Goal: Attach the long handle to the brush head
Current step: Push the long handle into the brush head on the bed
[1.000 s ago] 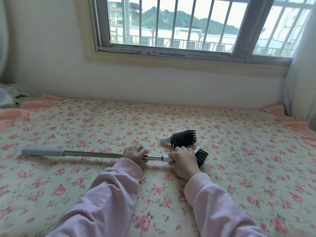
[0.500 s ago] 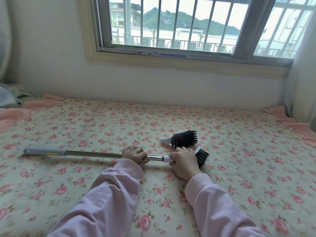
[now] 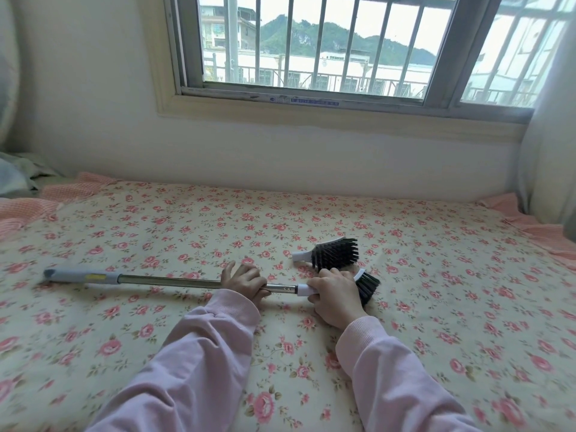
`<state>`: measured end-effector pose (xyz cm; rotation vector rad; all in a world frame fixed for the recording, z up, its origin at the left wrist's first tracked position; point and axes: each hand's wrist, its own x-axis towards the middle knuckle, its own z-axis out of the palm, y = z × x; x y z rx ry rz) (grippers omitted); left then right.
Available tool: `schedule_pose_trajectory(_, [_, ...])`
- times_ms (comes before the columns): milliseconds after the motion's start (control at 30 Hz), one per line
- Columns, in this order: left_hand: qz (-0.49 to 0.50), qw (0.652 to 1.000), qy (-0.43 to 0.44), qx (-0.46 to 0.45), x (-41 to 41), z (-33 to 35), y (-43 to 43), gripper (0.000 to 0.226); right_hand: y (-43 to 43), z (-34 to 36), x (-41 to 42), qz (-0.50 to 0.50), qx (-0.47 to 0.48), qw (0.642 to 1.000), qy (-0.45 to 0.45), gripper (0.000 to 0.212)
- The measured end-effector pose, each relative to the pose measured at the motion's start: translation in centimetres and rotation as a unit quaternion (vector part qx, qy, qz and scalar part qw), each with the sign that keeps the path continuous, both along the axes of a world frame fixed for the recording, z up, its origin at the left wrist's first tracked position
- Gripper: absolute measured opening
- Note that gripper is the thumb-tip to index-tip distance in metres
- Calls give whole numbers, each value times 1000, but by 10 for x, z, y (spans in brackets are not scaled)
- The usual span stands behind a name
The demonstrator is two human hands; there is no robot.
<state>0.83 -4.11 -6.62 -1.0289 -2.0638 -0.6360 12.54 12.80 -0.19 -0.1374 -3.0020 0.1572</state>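
A long handle (image 3: 168, 280), a steel tube with a grey grip at its left end, lies across the flowered bed. My left hand (image 3: 246, 280) grips the tube near its right end. My right hand (image 3: 335, 296) holds a brush head (image 3: 367, 285) with a white neck and black bristles. The tube's end meets the white neck between my hands. Much of that brush head is hidden under my right hand. A second brush head (image 3: 332, 254), also white with black bristles, lies loose just behind my right hand.
The bed sheet (image 3: 436, 307) with pink roses runs to a white wall (image 3: 280, 157) under a barred window. A curtain (image 3: 548, 135) hangs at the right. Bedding (image 3: 15, 173) is bunched at the far left.
Both hands keep their holds. The handle and brush head have barely moved; the view has shifted slightly.
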Motion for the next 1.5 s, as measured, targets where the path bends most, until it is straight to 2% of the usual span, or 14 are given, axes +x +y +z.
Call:
schedule_pose_trajectory(67, [10,1000,-3,9,2,0,0,65,0,0,0,1,0,1000,1,23])
schedule_pose_trajectory(133, [29,1000,-2,-4,4,2,-1,46,0,0,0,0,-1,1000,2,23])
schedule_pose_trajectory(233, [18,999,-14,-36,5,4,-1,30,0,0,0,0,0,1000,3,22])
schedule_pose_trajectory(333, [3,999,-33,-35,3,3,0,54,-1,0,0,0,1,1000,2,22])
schedule_pose_trajectory(367, [-3,999,-31,-25,2,2,1,55,-1,0,0,0,1,1000,3,22])
schedule_pose_trajectory(500, [-12,1000,3,-24,4,7,-1,17,0,0,0,0,1,1000,4,22])
schedule_pose_trajectory(633, [17,999,5,-30,3,6,-1,38,0,0,0,1,0,1000,3,22])
schedule_pose_trajectory(767, [2,1000,-24,-10,0,5,-3,67,1,0,1,3,2,1000,2,22])
schedule_pose_trajectory(867, [16,999,-27,-43,0,6,-3,44,0,-1,1,2,4,1000,3,23])
schedule_pose_trajectory(967, [19,996,-38,-75,3,8,-3,36,0,0,0,2,4,1000,2,23])
schedule_pose_trajectory(1100, [5,998,-30,-46,6,10,-3,36,0,0,1,2,8,1000,1,23])
schedule_pose_trajectory(1233, [-14,999,-27,-34,3,10,-3,22,0,1,0,0,6,1000,-3,23])
schedule_pose_trajectory(1333, [-10,999,-24,-46,-1,6,-5,22,0,0,0,0,7,1000,-1,23])
schedule_pose_trajectory(1500, [20,999,-28,-20,5,6,-3,36,0,0,0,-4,6,1000,-2,23])
